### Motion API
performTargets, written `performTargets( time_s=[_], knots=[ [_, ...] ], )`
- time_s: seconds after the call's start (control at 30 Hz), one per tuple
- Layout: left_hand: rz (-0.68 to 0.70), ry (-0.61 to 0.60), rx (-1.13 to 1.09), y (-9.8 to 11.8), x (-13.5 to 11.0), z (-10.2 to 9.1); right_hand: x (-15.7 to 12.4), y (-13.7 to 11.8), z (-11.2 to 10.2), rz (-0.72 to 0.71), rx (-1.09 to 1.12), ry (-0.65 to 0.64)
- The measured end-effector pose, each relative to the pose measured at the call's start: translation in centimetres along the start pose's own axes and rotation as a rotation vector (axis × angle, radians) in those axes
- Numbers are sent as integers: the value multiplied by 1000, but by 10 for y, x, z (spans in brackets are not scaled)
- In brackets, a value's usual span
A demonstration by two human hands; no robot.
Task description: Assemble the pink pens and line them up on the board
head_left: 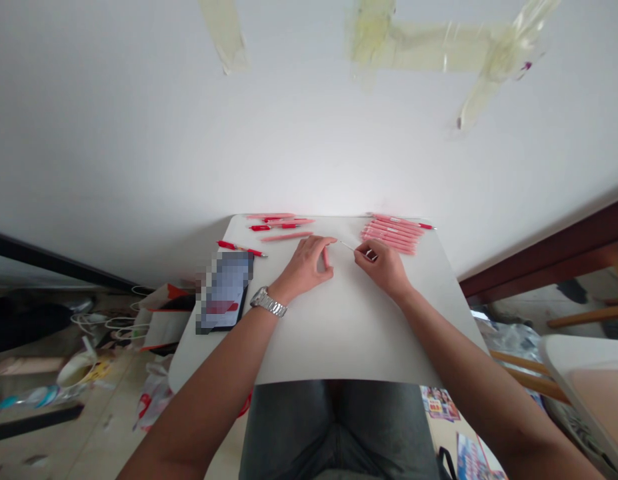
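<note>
My left hand (309, 262), with a metal watch on the wrist, is curled around a short visible piece of a pink pen barrel (326, 257) between thumb and forefinger. In my right hand (383, 265) the fingers pinch a thin white pen refill (347, 246), whose tip points left toward the left forefinger. A single pink pen (287, 237) lies just beyond the left hand. Beyond the right hand sits a row of several pink pens (393, 235), side by side.
Several red and pink pens (273, 227) lie along the table's back left. A red pen (242, 249) rests above a phone (225, 291) at the left edge. The white table (339, 340) meets a taped wall (299, 133). A chair (573, 360) stands at right.
</note>
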State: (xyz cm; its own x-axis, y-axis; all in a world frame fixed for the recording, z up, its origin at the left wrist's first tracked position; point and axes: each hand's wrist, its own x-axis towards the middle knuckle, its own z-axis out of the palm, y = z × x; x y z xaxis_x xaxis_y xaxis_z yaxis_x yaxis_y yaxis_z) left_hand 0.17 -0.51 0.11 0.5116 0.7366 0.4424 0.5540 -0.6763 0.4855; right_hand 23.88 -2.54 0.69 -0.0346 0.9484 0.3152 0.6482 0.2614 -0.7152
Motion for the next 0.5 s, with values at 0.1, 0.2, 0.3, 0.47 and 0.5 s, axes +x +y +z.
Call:
performTargets(
  time_s=[0.1,0.2,0.3,0.47,0.5],
  knots=[
    [17,11,-19,-1,0,1,0,2,1,-25,20,14],
    [19,28,-41,-2,0,1,0,3,2,-23,24,19],
    [-3,95,-60,-2,0,2,1,4,2,-27,24,18],
    [-70,199,-154,0,3,2,0,1,0,-73,59,13],
    [-83,210,-196,1,3,3,0,-1,0,-92,81,4]
  ],
)
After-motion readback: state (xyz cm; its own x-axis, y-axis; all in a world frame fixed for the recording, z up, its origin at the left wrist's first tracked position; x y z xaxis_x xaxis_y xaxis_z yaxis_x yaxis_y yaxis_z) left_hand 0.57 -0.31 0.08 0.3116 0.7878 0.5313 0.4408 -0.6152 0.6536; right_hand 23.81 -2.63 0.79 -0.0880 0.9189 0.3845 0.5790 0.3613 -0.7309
